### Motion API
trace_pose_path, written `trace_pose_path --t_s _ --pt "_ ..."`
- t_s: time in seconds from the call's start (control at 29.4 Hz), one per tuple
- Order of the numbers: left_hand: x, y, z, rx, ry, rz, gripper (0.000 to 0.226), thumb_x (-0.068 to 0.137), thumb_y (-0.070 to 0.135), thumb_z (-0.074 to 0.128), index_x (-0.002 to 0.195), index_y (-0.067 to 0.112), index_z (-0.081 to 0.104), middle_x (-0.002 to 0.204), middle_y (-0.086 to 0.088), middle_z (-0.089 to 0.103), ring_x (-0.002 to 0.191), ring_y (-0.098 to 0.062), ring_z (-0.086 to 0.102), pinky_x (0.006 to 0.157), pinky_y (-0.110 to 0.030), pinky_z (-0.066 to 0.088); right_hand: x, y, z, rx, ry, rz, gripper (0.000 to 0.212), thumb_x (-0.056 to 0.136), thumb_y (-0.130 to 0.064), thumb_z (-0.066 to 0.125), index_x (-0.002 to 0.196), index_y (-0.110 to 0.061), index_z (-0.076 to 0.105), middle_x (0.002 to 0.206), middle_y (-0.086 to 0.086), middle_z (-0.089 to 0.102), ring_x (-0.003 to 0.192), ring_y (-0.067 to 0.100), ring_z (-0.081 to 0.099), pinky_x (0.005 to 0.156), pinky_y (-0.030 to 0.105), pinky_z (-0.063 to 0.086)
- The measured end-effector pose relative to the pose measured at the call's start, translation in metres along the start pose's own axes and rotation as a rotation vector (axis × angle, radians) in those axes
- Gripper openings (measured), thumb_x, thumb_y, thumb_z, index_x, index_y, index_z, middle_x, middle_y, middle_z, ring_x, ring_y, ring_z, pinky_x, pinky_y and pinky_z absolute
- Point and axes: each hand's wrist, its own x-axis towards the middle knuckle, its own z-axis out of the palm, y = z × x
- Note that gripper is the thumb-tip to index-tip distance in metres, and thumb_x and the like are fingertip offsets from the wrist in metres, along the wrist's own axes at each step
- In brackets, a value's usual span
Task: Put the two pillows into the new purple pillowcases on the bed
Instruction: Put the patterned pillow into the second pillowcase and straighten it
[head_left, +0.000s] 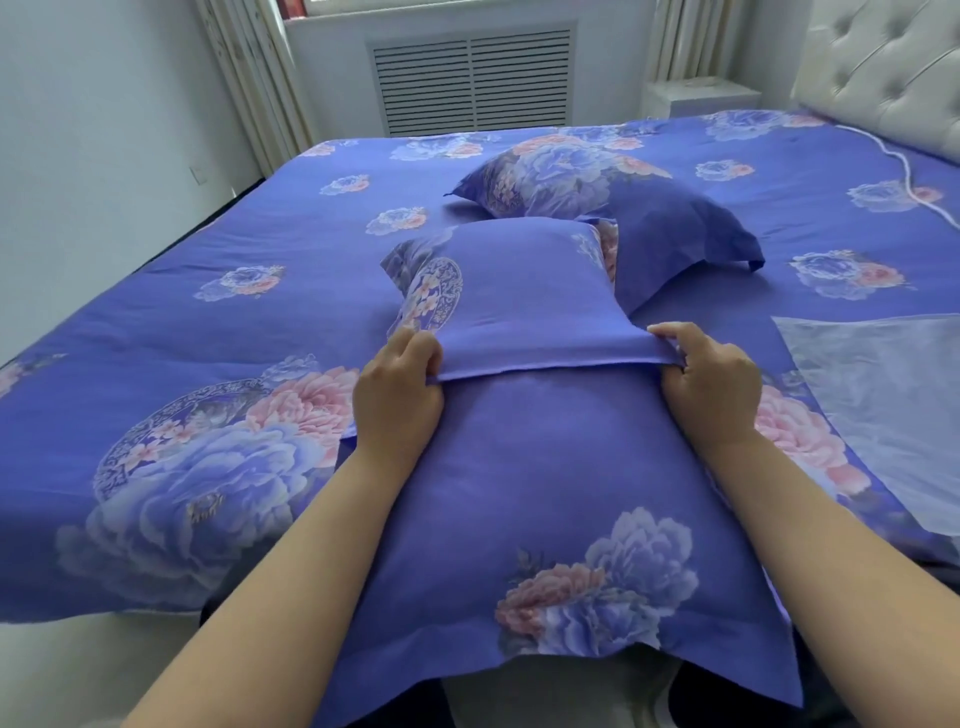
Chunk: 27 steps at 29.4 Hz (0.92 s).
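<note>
While hands (397, 384) (709, 382) grip pillowcase (540, 467), no writing

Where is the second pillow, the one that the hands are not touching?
In the head view, the second pillow lies on the bed past the near pillow, right of centre, toward the headboard.

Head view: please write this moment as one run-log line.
near purple floral pillowcase | left hand, right hand grip flap edge | far pillow cased

pillowcase (545, 467): matt purple cloth, smooth | headboard (883, 73): tufted glossy cream upholstery | bedspread (182, 322): matt cloth
</note>
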Motion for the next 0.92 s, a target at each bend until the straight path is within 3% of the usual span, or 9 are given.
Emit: trace_pose_path --t_s 0.1,0.31,0.37,0.44,0.54,0.61,0.71,0.85,0.92 --pt "-0.014 -0.015 -0.005 0.077 -0.198 -0.131 0.021 0.074 -0.005 0.044 0.073 0.016 0.044 0.086 -0.01 0.052 0.072 -0.035 0.053 0.055 -0.034 0.032 -0.014 0.009 -0.003 -0.067 -0.182 0.035 0.025 0.077 -0.007 0.055 0.097 -0.014 0.069 0.079 0.016 0.071 0.057 0.043 0.059 0.055 0.037 0.046" --pt "-0.017 -0.057 -0.032 0.541 -1.11 -0.29 0.02 0.081 0.014 0.048 0.095 0.02 0.062 0.114 -0.009 0.064 0.101 -0.029 0.059 0.081 -0.032 0.047 -0.015 0.036 -0.021 -0.445 -1.034 0.199 0.025 0.082 -0.018 0.051 0.105 -0.015 0.059 0.113 0.015 0.058 0.104 0.034 0.054 0.078 0.035 0.041" --pt "-0.003 -0.056 -0.042 0.641 -1.047 -0.213 0.034 0.085 0.013 0.044 0.115 0.018 0.059 0.127 -0.008 0.056 0.116 -0.027 0.053 0.092 -0.035 0.045 -0.002 0.025 -0.029 -0.478 -1.039 0.222 0.035 0.081 -0.018 0.049 0.115 -0.018 0.058 0.12 0.014 0.054 0.112 0.034 0.051 0.086 0.038 0.042" --pt "0.017 -0.03 -0.046 0.584 -0.656 -0.132 0.031 0.088 0.012 0.043 0.116 0.017 0.055 0.124 -0.01 0.051 0.118 -0.03 0.048 0.092 -0.04 0.043 0.015 -0.005 -0.033 -0.251 -0.714 0.243 0.038 0.087 -0.013 0.046 0.123 -0.017 0.057 0.124 0.015 0.051 0.116 0.036 0.049 0.091 0.04 0.041" --pt "0.041 0.039 -0.02 -0.011 -0.171 -0.036 0.027 0.086 0.016 0.046 0.11 0.016 0.06 0.12 -0.008 0.056 0.113 -0.03 0.05 0.095 -0.039 0.04 0.042 -0.072 -0.027 0.23 -0.487 0.201 0.032 0.096 -0.018 0.044 0.123 -0.012 0.06 0.127 0.012 0.058 0.119 0.032 0.051 0.097 0.038 0.039" --pt "0.042 0.062 0.005 -0.195 -0.374 -0.042 0.045 0.09 0.033 0.036 0.131 0.022 0.051 0.145 -0.004 0.043 0.133 -0.024 0.037 0.111 -0.042 0.027 0.046 -0.093 -0.004 0.314 -0.774 0.204 0.038 0.101 -0.028 0.033 0.125 -0.008 0.056 0.138 0.013 0.051 0.129 0.029 0.044 0.106 0.039 0.033" --pt "0.018 0.033 0.039 -0.011 -0.715 -0.281 0.053 0.097 0.049 0.024 0.148 0.036 0.02 0.159 0.008 0.005 0.146 -0.018 0.004 0.116 -0.053 0.003 0.031 -0.069 0.016 0.126 -0.989 0.356 0.071 0.09 -0.061 0.032 0.147 -0.019 0.027 0.157 0.002 0.021 0.141 0.026 0.025 0.113 0.047 0.021" --pt "-0.011 -0.015 0.045 -0.086 -0.673 -0.531 0.067 0.091 0.063 0.028 0.149 0.039 0.006 0.16 0.004 -0.004 0.147 -0.021 -0.002 0.116 -0.053 0.002 0.003 -0.009 0.01 0.497 -1.104 0.989 0.108 0.054 -0.089 0.055 0.141 -0.026 0.042 0.143 -0.002 0.046 0.129 0.022 0.046 0.112 0.038 0.03" --pt "-0.016 -0.026 0.04 -0.222 -0.65 -0.636 0.072 0.092 0.061 0.035 0.151 0.032 0.005 0.159 -0.006 0.0 0.146 -0.026 0.003 0.118 -0.045 0.006 -0.003 -0.003 -0.002 0.694 -1.191 1.198 0.1 0.048 -0.087 0.062 0.127 -0.026 0.057 0.127 -0.002 0.062 0.115 0.02 0.059 0.103 0.038 0.042"
